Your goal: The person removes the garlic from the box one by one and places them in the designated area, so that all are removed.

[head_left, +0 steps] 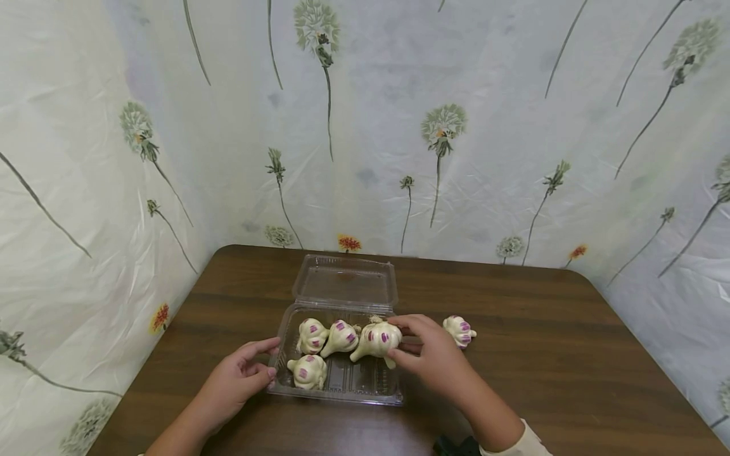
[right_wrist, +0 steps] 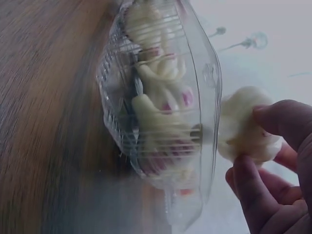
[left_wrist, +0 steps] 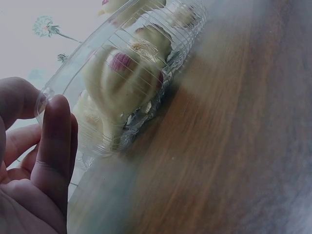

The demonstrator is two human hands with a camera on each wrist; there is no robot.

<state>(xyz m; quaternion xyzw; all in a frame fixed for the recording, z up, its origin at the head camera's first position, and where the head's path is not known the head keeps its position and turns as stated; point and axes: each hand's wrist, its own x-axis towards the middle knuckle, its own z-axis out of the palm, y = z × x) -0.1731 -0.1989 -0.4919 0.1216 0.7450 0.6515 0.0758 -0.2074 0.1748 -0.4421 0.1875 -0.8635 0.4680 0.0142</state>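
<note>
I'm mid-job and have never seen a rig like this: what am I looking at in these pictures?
No machine here: just a person's two bare hands. One picture comes from a head-worn camera looking forward and down; the others come from each wrist. On a brown wood-grained table sits an open, clear plastic hinged box with cream, purple-patched garlic bulbs inside. The left hand pinches the box's left edge; the right hand holds another bulb. One bulb lies right of the box.

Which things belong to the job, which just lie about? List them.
Job:
clear, rectangular plastic box
cream, purple-marked garlic bulbs, boxed or held
matching loose bulb, probably

Just around:
black object, partly seen, unidentified
brown wooden table
pale floral backdrop
</note>
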